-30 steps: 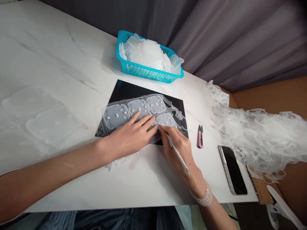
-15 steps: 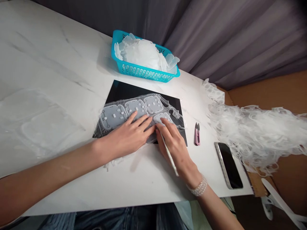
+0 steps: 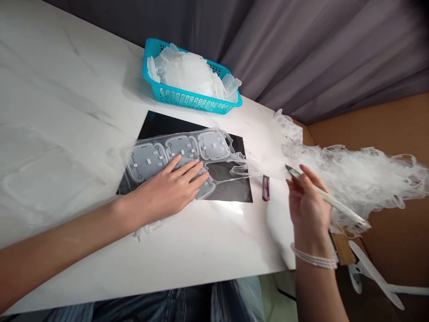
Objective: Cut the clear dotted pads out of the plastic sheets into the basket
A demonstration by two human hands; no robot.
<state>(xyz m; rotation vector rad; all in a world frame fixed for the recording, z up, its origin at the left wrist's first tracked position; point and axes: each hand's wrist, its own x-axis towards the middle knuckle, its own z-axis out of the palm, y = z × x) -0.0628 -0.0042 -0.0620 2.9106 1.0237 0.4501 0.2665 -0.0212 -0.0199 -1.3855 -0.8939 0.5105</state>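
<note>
The white marbled table carried a black board, smooth and flat, which perhaps was chosen because pale, clear material shows well against dark. To the right of the black board stood a brown cardboard box, and over its edge lay a loose heap of translucent trimmings, curly and ring-shaped, probably put there as waste. Behind the board was a turquoise plastic basket with slotted walls, filled with whitish, soft-looking flat pieces, likely gathered to be kept apart from the trimmings. The moulded translucent sheet lay mostly on the board; it seemed to be silicone, with rounded grey-looking panels, small raised blocks and a thin, ragged border. The left hand was open and flat upon this sheet with fingers spread, I think in order to hold it against the pull. The right hand, right of the board, was closed around a slim white tool with a dark pointed tip. From the sheet, thin glossy strands stretched toward this hand; whether it also pinched them, I cannot tell. Pink thread snips rested just beside the board's right edge.
</note>
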